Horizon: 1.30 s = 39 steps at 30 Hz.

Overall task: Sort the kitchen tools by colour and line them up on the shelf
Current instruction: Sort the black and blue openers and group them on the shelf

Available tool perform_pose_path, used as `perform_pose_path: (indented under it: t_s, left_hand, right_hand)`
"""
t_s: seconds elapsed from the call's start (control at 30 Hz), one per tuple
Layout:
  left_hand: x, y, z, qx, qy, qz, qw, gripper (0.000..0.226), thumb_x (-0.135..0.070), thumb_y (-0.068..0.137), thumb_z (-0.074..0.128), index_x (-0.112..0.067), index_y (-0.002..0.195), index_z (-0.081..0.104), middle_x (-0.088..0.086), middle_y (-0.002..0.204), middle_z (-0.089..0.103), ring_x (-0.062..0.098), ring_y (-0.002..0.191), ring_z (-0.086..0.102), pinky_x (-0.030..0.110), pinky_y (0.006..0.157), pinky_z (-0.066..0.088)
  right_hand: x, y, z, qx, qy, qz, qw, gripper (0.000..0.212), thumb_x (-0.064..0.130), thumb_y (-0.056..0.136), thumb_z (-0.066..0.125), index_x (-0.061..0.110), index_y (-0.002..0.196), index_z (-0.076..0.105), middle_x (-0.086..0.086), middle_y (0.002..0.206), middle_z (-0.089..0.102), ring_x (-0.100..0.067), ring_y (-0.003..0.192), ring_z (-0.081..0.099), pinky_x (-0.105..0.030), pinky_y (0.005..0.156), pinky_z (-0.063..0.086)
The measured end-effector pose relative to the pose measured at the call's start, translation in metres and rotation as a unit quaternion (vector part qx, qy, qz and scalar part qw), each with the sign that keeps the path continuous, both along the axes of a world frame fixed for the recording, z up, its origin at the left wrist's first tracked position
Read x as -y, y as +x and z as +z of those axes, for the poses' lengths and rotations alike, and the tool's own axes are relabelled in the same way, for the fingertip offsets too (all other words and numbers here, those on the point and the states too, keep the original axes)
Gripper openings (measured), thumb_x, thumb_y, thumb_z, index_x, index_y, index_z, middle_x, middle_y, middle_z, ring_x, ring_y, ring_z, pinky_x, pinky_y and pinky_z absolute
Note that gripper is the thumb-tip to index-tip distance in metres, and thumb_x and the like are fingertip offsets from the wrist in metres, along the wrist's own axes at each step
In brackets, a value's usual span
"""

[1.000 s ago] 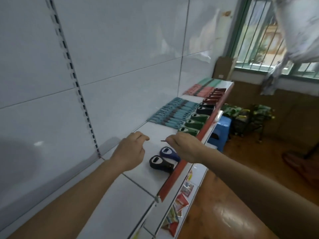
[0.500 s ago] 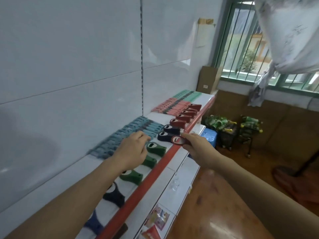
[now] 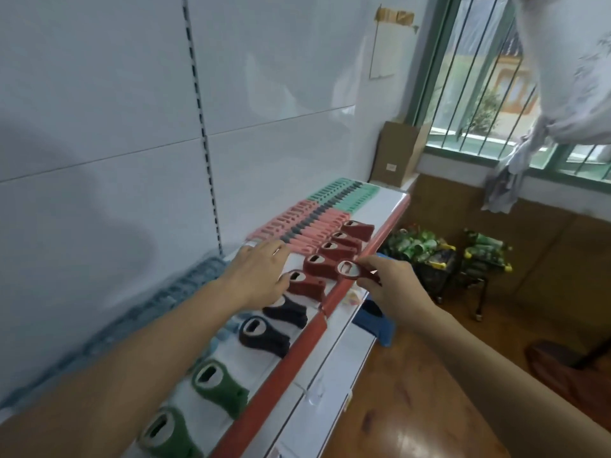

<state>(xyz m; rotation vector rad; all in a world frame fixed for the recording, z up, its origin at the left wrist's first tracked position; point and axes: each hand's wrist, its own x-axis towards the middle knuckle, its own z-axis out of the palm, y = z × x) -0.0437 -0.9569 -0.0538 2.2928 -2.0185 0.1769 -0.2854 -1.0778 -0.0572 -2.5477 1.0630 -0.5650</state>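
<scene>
A person's right hand (image 3: 393, 285) pinches the handle of a red bottle opener (image 3: 348, 270) just above the shelf's (image 3: 291, 358) red front edge. Its ring head points in towards the wall and its long axis lies across that edge. The left hand (image 3: 258, 276) lies flat on the shelf with fingers straight and spread, its thumb side against the nearest of five shelved red openers (image 3: 319, 264). These run in a row along the front edge towards the far end. Nearer the camera in the same row lie two dark openers (image 3: 264, 332) and two green openers (image 3: 218, 385). All nine have ring heads towards the wall and handles towards the front edge. Along the back edge lie blocks of mint-green tools (image 3: 340, 193), pink tools (image 3: 304, 229) and blurred blue-grey tools (image 3: 158, 302), too many to count.
</scene>
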Motion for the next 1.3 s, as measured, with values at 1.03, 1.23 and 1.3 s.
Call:
perform_pose_path:
  t_s: [1.03, 1.23, 1.3]
  left_hand:
    - [0.229, 0.060, -0.044, -0.104, -0.001, -0.006, 0.995, 0.021, -0.026, 0.099, 0.049, -0.026, 0.110, 0.067, -0.009, 0.118, 0.054, 0.011, 0.115, 0.048, 0.036, 0.100, 0.043]
    - [0.229, 0.063, -0.043, -0.113, -0.017, -0.011, 0.993, 0.021, -0.023, 0.097, 0.051, -0.026, 0.108, 0.069, -0.009, 0.116, 0.055, 0.012, 0.115, 0.049, 0.035, 0.099, 0.043]
    - [0.229, 0.064, -0.044, -0.112, -0.019, -0.015, 0.993, 0.021, -0.024, 0.097, 0.051, -0.027, 0.108, 0.069, -0.009, 0.116, 0.055, 0.012, 0.115, 0.049, 0.036, 0.100, 0.043]
  right_hand:
    - [0.194, 0.097, -0.043, -0.038, 0.026, -0.024, 0.999, 0.016, 0.038, 0.086, 0.074, 0.024, 0.093, 0.074, 0.005, 0.091, 0.070, -0.014, 0.081, 0.061, -0.033, 0.071, 0.056]
    - [0.194, 0.096, -0.040, -0.056, 0.037, -0.022, 0.997, 0.014, 0.030, 0.085, 0.075, 0.020, 0.096, 0.073, 0.003, 0.091, 0.072, -0.015, 0.081, 0.063, -0.034, 0.074, 0.059]
    - [0.194, 0.095, -0.040, -0.062, 0.037, -0.023, 0.997, 0.014, 0.027, 0.085, 0.075, 0.020, 0.096, 0.072, 0.002, 0.092, 0.072, -0.015, 0.081, 0.063, -0.029, 0.071, 0.056]
